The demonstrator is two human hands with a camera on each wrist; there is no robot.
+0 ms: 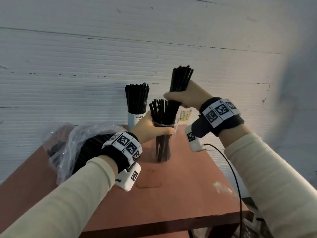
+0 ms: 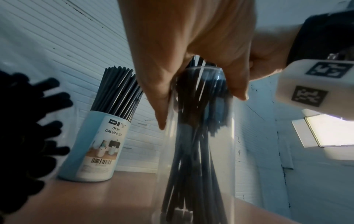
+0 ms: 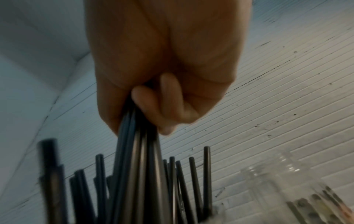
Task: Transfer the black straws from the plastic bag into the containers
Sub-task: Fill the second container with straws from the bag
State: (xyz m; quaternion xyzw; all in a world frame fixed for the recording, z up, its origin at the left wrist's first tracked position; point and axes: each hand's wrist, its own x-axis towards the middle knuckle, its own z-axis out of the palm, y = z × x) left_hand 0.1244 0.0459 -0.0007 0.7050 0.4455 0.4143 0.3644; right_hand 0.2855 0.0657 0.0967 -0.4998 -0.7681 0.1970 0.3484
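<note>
My left hand (image 1: 151, 127) (image 2: 191, 60) grips the rim of a tall clear container (image 1: 163, 145) (image 2: 197, 159) standing on the reddish table (image 1: 188, 177); several black straws stand in it. My right hand (image 1: 185, 98) (image 3: 162, 75) holds a bundle of black straws (image 1: 180, 81) (image 3: 138, 159) upright, its lower ends inside the clear container. A white desk organizer (image 1: 135, 119) (image 2: 95, 147) packed with black straws stands behind, by the wall. The plastic bag (image 1: 73, 143) of straws lies at the table's left.
A small clear jar (image 1: 185, 114) (image 3: 287, 189) stands at the back right, behind my right hand. A black cable (image 1: 235, 172) runs from my right wrist down over the table's right edge. A ribbed white wall (image 1: 85, 66) backs the table.
</note>
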